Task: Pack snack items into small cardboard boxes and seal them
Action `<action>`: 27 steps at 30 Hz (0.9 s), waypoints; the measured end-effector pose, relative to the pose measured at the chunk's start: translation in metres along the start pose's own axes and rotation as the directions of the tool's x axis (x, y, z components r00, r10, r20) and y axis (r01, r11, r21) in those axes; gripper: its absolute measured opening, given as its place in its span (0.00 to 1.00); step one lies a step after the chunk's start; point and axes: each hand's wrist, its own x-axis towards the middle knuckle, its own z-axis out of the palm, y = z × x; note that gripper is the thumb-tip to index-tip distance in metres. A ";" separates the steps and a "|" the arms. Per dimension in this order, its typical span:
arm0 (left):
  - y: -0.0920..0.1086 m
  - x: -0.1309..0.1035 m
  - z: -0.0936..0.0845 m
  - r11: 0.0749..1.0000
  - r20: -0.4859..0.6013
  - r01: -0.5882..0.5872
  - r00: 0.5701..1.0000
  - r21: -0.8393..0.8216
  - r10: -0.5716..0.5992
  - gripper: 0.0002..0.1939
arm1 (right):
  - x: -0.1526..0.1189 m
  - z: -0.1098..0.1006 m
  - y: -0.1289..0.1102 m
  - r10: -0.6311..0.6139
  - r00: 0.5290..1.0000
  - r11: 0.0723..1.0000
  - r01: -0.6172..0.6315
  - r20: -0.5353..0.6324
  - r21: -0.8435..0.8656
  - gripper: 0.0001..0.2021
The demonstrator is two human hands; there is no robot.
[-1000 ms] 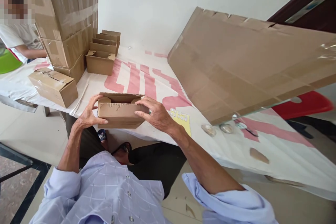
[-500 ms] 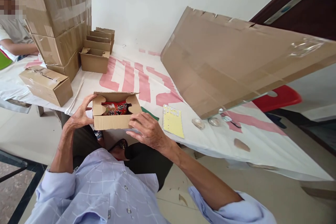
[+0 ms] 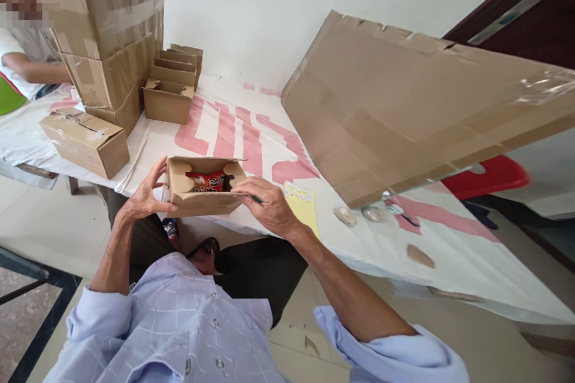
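Observation:
A small cardboard box (image 3: 204, 207) is tilted toward me at the table's near edge, its top uncovered. Inside lies a red printed packet (image 3: 207, 182), partly hidden by the side flaps. My left hand (image 3: 146, 196) grips the box's left end, thumb low on the front and fingers behind. At the right front corner, my right hand (image 3: 269, 204) pinches the upper edge of the front side between thumb and fingers. A yellow sheet (image 3: 304, 210) with small pale pieces along its top lies just right of that hand.
Stacked taped cartons (image 3: 112, 36) stand at the left, with a closed box (image 3: 85, 140) before them and several open boxes (image 3: 168, 102) beside. A large cardboard panel (image 3: 404, 114) leans over the right side. Tape rolls (image 3: 345, 216) lie below it. A co-worker's arm (image 3: 38, 69) shows far left.
The box's front flap has swung up from lying outward, and my right hand has moved up with it to the rim. The whole view has shifted slightly.

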 end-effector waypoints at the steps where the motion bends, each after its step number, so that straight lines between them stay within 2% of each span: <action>1: 0.001 0.000 0.003 1.000 0.005 -0.011 1.000 -0.011 0.011 0.73 | -0.002 -0.004 0.004 0.031 0.999 0.999 -0.030 -0.021 0.042 0.14; 4: 0.005 -0.001 0.011 0.998 0.015 -0.049 0.999 -0.031 0.049 0.73 | -0.009 -0.017 0.015 0.123 0.991 0.984 -0.115 -0.054 0.133 0.17; 7: 0.014 -0.002 0.020 0.997 0.014 -0.078 0.997 -0.024 0.078 0.72 | -0.017 -0.028 0.019 0.207 0.978 0.964 -0.197 -0.039 0.181 0.19; 12: 0.031 0.000 0.028 0.992 0.018 -0.129 0.992 0.011 0.128 0.67 | -0.025 -0.039 0.020 0.265 0.964 0.943 -0.257 -0.013 0.213 0.20; 16: 0.025 0.003 0.035 0.986 -0.013 -0.136 0.990 0.092 0.138 0.68 | -0.027 -0.038 0.021 0.269 0.963 0.939 -0.256 -0.027 0.229 0.20; 20: 0.009 0.003 0.043 0.981 -0.053 -0.057 0.996 0.185 0.068 0.69 | -0.026 -0.037 0.024 0.273 0.961 0.942 -0.260 -0.035 0.210 0.22; 24: 0.010 0.002 0.047 0.976 -0.090 -0.079 0.991 0.205 0.099 0.64 | -0.017 -0.058 0.018 0.226 0.973 0.964 -0.231 0.050 0.134 0.21; 27: 0.024 0.004 0.046 0.962 -0.081 -0.136 0.984 0.237 0.159 0.63 | 0.006 -0.081 -0.008 0.118 0.993 0.992 -0.117 -0.008 0.045 0.17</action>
